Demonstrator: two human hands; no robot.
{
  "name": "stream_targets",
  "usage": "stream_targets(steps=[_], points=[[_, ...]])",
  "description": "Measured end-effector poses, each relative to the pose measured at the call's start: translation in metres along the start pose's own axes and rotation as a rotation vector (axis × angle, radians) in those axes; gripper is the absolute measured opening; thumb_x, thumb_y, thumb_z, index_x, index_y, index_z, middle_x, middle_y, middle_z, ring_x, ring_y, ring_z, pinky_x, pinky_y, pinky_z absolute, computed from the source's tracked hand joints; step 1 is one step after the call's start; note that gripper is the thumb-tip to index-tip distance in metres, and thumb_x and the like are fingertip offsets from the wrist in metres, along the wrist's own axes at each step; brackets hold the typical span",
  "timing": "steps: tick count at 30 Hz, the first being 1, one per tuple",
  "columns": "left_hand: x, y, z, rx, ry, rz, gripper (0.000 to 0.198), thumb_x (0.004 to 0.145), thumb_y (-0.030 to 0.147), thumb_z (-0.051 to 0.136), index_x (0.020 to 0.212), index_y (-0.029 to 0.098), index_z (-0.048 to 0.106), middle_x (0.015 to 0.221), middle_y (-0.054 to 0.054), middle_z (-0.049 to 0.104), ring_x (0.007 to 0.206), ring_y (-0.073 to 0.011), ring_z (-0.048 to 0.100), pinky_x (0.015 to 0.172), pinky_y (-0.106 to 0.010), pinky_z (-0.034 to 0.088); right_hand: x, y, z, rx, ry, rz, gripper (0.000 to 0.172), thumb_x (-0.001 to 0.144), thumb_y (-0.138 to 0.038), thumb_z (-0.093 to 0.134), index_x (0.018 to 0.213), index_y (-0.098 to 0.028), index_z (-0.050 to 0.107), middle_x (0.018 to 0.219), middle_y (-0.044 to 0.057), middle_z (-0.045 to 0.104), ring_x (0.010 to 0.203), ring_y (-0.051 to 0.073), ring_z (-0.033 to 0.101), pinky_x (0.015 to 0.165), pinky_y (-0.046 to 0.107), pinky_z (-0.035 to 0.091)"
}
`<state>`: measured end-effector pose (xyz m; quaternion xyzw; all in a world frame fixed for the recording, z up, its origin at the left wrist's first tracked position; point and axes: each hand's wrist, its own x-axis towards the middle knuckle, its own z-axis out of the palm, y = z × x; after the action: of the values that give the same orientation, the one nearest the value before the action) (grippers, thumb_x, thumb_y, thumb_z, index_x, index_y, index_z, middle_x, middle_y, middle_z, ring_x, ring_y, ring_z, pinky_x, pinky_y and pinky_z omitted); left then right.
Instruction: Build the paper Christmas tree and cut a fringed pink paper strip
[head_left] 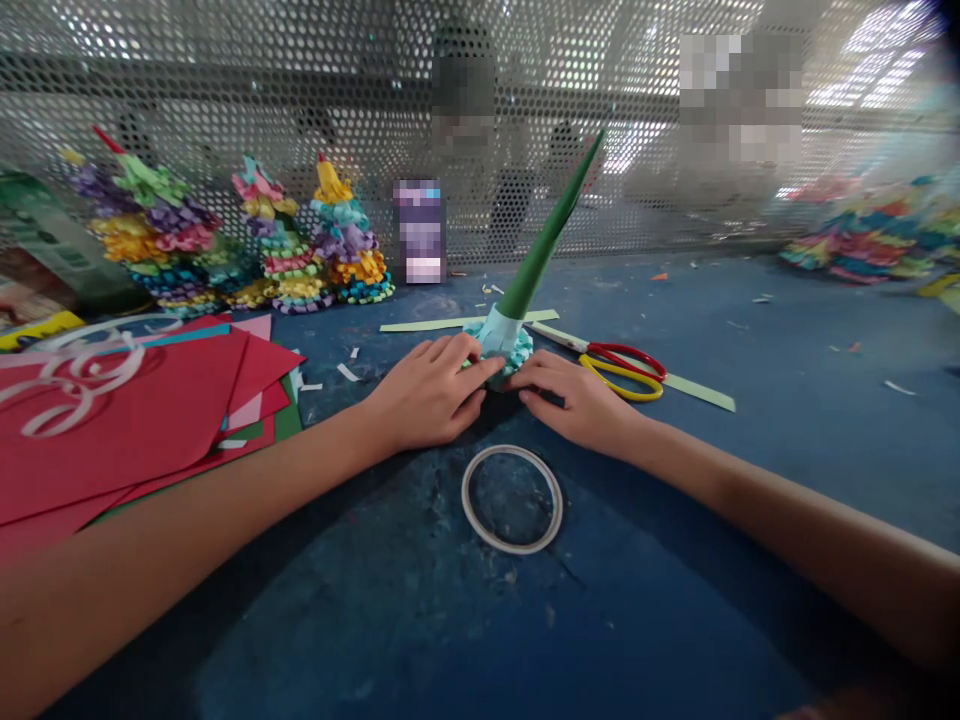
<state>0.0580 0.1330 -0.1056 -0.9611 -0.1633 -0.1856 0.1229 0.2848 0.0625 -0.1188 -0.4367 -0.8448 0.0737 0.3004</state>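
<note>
A tall green paper cone stands tilted to the right, its tip pointing up. A pale blue paper band wraps its lower part, and a teal paper fringe rings its base. My left hand and my right hand press in on that base from either side, their fingertips nearly meeting. A pale green paper strip lies behind the cone. Red-and-yellow-handled scissors rest just beyond my right hand, on another pale green strip.
A clear tape roll lies near my forearms on the blue worktop. Red paper sheets are stacked at left. Several layered paper cones stand behind, backed by a perforated metal screen. Paper scraps are scattered about.
</note>
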Motion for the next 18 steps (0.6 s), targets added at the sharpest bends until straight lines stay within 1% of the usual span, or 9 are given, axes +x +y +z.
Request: stream_targets(steps=[2, 4, 8, 10, 12, 15, 18], points=[[0.0002, 0.0013, -0.0005, 0.058, 0.005, -0.002, 0.04, 0.097, 0.028, 0.041, 0.133, 0.014, 0.052, 0.124, -0.017, 0.053, 0.109, -0.0306, 0.053, 0.09, -0.044, 0.044, -0.0007, -0.0005, -0.0002, -0.008, 0.023, -0.011, 0.024, 0.09, -0.01, 0.047, 0.099, -0.019, 0.067, 0.097, 0.008, 0.063, 0.093, 0.021, 0.061, 0.086, 0.04, 0.051], [0.0009, 0.0019, -0.0005, 0.085, -0.011, 0.013, 0.04, 0.098, 0.028, 0.039, 0.134, 0.014, 0.051, 0.127, -0.017, 0.054, 0.111, -0.0305, 0.053, 0.09, -0.043, 0.042, -0.0013, -0.0015, -0.0004, -0.027, 0.048, -0.027, 0.025, 0.089, -0.009, 0.047, 0.098, -0.019, 0.068, 0.096, 0.008, 0.064, 0.092, 0.021, 0.061, 0.085, 0.041, 0.051], [0.0035, 0.0019, 0.0, 0.086, -0.064, 0.039, 0.041, 0.1, 0.026, 0.036, 0.135, 0.012, 0.048, 0.124, -0.014, 0.059, 0.106, -0.0285, 0.055, 0.085, -0.04, 0.042, -0.003, -0.0035, -0.0004, -0.063, 0.091, -0.052, 0.025, 0.088, -0.01, 0.047, 0.097, -0.02, 0.068, 0.099, 0.008, 0.064, 0.095, 0.022, 0.06, 0.087, 0.044, 0.051], [0.0046, 0.0017, 0.0003, 0.078, -0.077, 0.035, 0.04, 0.099, 0.027, 0.038, 0.134, 0.012, 0.049, 0.121, -0.014, 0.059, 0.106, -0.0291, 0.055, 0.084, -0.04, 0.042, -0.0037, -0.0042, -0.0003, -0.075, 0.138, -0.051, 0.025, 0.089, -0.01, 0.047, 0.101, -0.022, 0.066, 0.102, 0.008, 0.064, 0.099, 0.022, 0.06, 0.091, 0.044, 0.05], [0.0052, 0.0013, 0.0006, 0.057, -0.086, 0.031, 0.039, 0.098, 0.028, 0.04, 0.132, 0.012, 0.05, 0.12, -0.013, 0.059, 0.106, -0.0293, 0.055, 0.084, -0.04, 0.043, -0.0038, -0.0046, -0.0002, -0.096, 0.171, -0.043, 0.028, 0.089, -0.011, 0.047, 0.109, -0.022, 0.064, 0.108, 0.008, 0.063, 0.106, 0.023, 0.059, 0.095, 0.045, 0.048], [0.0052, 0.0003, 0.0017, -0.011, -0.089, 0.017, 0.034, 0.096, 0.028, 0.044, 0.125, 0.012, 0.052, 0.121, -0.014, 0.057, 0.108, -0.0295, 0.054, 0.087, -0.041, 0.043, -0.0025, -0.0046, 0.0005, -0.148, 0.122, -0.039, 0.034, 0.091, -0.011, 0.046, 0.121, -0.021, 0.058, 0.118, 0.011, 0.062, 0.114, 0.025, 0.056, 0.1, 0.048, 0.046], [0.0046, -0.0011, 0.0036, -0.153, -0.053, -0.026, 0.028, 0.095, 0.024, 0.045, 0.119, 0.011, 0.05, 0.117, -0.014, 0.058, 0.108, -0.0276, 0.055, 0.091, -0.04, 0.044, -0.0005, -0.0036, 0.0022, -0.197, 0.059, -0.034, 0.03, 0.094, -0.015, 0.045, 0.121, -0.019, 0.056, 0.116, 0.012, 0.064, 0.112, 0.027, 0.057, 0.099, 0.05, 0.046]])
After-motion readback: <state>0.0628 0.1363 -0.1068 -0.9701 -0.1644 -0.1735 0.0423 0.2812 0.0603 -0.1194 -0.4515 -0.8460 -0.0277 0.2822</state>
